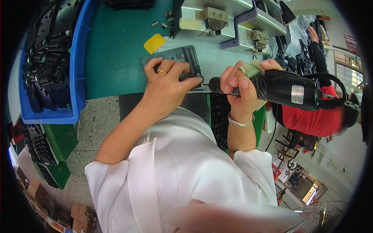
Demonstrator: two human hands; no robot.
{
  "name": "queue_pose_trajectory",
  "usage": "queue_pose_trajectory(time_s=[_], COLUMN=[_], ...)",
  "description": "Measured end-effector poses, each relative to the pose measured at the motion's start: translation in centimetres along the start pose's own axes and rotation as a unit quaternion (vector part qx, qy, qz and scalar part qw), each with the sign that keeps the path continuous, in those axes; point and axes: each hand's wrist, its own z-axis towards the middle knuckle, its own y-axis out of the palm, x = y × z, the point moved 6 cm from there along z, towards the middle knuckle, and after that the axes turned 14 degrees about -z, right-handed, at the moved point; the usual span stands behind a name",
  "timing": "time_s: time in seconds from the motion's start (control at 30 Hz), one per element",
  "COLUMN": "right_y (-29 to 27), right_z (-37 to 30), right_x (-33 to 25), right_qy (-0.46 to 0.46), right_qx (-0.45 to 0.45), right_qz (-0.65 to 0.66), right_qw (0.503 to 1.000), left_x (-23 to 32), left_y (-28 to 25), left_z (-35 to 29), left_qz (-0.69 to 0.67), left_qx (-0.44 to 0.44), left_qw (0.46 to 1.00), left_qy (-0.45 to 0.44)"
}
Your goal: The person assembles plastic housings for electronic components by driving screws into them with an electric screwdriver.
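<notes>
A dark grey plastic housing (190, 54) lies at the front edge of the green work mat. My left hand (166, 83), with a ring on one finger, presses and grips it with bent fingers, the thumb near its right corner. In my right hand (243, 89) is a black electric screwdriver (289, 88), held level with its bit toward the left. The bit's tip is close to the housing's right corner beside my left thumb; whether it touches a screw I cannot make out. A pale cloth-like wrap (251, 69) sits between the screwdriver and my right fingers.
At left, a blue bin (81, 89) holds black plastic parts (48, 66). A yellow card (154, 43) and several tiny switch-like parts (164, 25) lie beyond the housing. Metal fixtures (211, 21) stand at the back. A person in red (311, 118) works at right.
</notes>
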Motion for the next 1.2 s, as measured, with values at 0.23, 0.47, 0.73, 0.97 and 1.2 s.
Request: queue_pose_trajectory(time_s=[0.23, 0.47, 0.73, 0.97, 1.2], right_y=[0.2, 1.2, 0.9, -4.3, -10.3], right_z=[-0.3, -1.4, -2.1, 1.1, 5.9], right_x=[0.4, -0.3, -0.1, -1.3, -4.7], right_qy=[0.001, -0.062, -0.093, -0.022, -0.211], right_qx=[-0.004, -0.058, -0.037, 0.145, 0.248], right_qz=[-0.022, -0.083, -0.099, 0.038, -0.047], right_qw=[1.0, 0.993, 0.99, 0.988, 0.944], left_x=[-0.1, -0.3, 0.8, 0.9, 1.0], left_y=[0.1, 0.1, -0.4, -0.1, 0.0], left_z=[0.0, 0.0, -0.1, -0.3, 0.0], left_qz=[0.001, 0.006, 0.025, 0.03, 0.037], left_qx=[0.003, 0.013, -0.003, -0.01, -0.014], left_qw=[1.0, 1.0, 1.0, 0.999, 0.999], left_qy=[-0.001, 0.011, 0.018, 0.025, 0.025])
